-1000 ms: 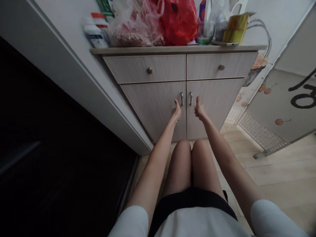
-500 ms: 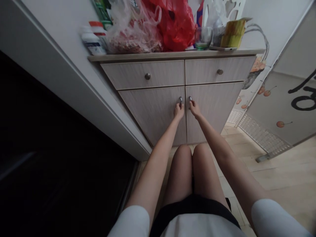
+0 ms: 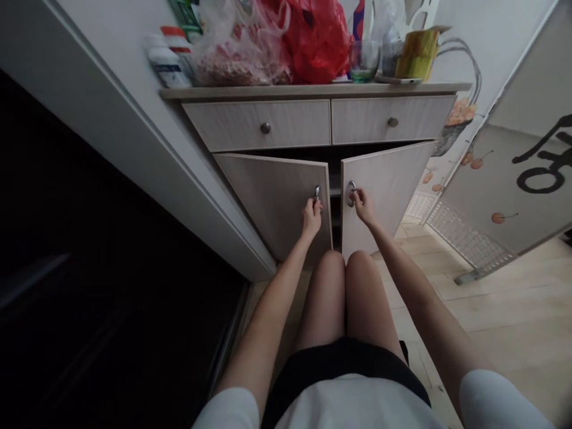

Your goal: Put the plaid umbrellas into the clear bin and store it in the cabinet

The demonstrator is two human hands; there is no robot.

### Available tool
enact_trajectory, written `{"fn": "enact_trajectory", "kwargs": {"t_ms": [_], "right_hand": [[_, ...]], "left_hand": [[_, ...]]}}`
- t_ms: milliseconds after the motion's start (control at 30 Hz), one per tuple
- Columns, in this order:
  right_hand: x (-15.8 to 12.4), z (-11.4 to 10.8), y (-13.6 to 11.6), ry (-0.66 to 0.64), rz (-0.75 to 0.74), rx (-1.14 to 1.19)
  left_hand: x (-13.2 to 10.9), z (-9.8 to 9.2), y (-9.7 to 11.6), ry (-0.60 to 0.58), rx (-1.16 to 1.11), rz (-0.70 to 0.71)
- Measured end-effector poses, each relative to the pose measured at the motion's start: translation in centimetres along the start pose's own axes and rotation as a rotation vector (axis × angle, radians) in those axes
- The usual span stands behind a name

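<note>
Head view, onlooker's notes: a seated person, bare knees (image 3: 344,268) just below the hands. Left hand (image 3: 311,218): fingers (image 3: 314,204) curled narrowly around the left door handle (image 3: 317,192), a metal pull on the left cabinet door (image 3: 272,202). Right hand (image 3: 364,206): fingers (image 3: 358,198) closed the same way on the right door handle (image 3: 352,193), on the right cabinet door (image 3: 386,185).

Progress: both doors stand partly open, angled outward, with a dark gap between the fingers. A pale shelf edge (image 3: 334,192) shows in that gap; anything stored inside is too dark to make out.

Above the fingers, two drawers (image 3: 257,125) are shut. Farther up, on the tabletop (image 3: 308,91), stand a white bottle with a red cap (image 3: 165,65), a red plastic bag (image 3: 317,44), a glass tumbler (image 3: 364,61) and a smartphone (image 3: 397,80). Right of the right hand lies a wood-look floor (image 3: 491,310).
</note>
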State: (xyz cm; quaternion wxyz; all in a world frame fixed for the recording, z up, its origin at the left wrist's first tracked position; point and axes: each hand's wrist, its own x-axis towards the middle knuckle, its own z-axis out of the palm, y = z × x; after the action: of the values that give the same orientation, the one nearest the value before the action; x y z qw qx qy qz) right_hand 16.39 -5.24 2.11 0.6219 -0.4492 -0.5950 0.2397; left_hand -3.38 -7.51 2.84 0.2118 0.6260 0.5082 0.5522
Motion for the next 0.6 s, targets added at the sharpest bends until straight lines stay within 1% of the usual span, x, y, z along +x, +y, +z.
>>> {"fn": "enact_trajectory", "kwargs": {"t_ms": [100,233,400,500,600], "right_hand": [[-2.9,-2.8,-1.3,0.013,-0.071,-0.042],[-6.0,-6.5,-3.0,0.022,-0.098,-0.108],[-8.6,-10.9,-4.0,0.035,-0.108,-0.157],[-9.7,-13.0,-4.4,0.029,-0.123,-0.173],[-10.7,-14.8,-4.8,0.057,-0.117,-0.217]], "left_hand": [[-3.2,-2.7,-0.3,0.054,-0.031,0.072],[-6.2,-6.4,-0.4,0.104,-0.052,0.089],[-8.6,-10.0,-0.3,0.153,-0.042,0.093],[-9.9,-12.2,-0.4,0.203,-0.016,0.087],[-11.0,-14.9,-0.9,0.262,0.039,0.067]]}}
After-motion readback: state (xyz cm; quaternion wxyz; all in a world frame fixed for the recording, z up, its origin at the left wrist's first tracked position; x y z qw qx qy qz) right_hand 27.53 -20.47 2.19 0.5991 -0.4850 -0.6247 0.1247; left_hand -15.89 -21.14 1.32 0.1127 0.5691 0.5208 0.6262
